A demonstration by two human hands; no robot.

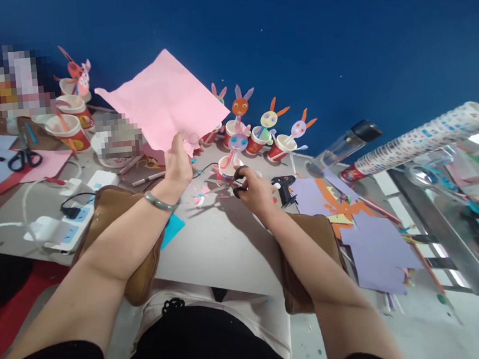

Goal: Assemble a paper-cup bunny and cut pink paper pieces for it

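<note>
A sheet of pink paper point(165, 99) is pinched at its lower edge by my left hand point(178, 165) and held up above the table. Small drawn or cut shapes in pink show beside the fingers, too small to make out. Around the dark handles of a pair of scissors point(238, 191) the fingers of my right hand point(258, 193) are closed; the blades point left, apart from the sheet. Just behind the scissors stands a paper cup point(224, 169) with a purple paper rabbit point(237, 143) on a stick. Pink paper scraps point(201, 197) lie below the blades.
More rabbit cups point(279, 149) line the blue wall. A glue gun point(284, 189) and purple paper point(378, 251) lie right. A power strip point(73, 224), black-handled scissors point(25, 156) and cups point(68, 133) are left. Brown cushions point(311, 234) lie under both forearms.
</note>
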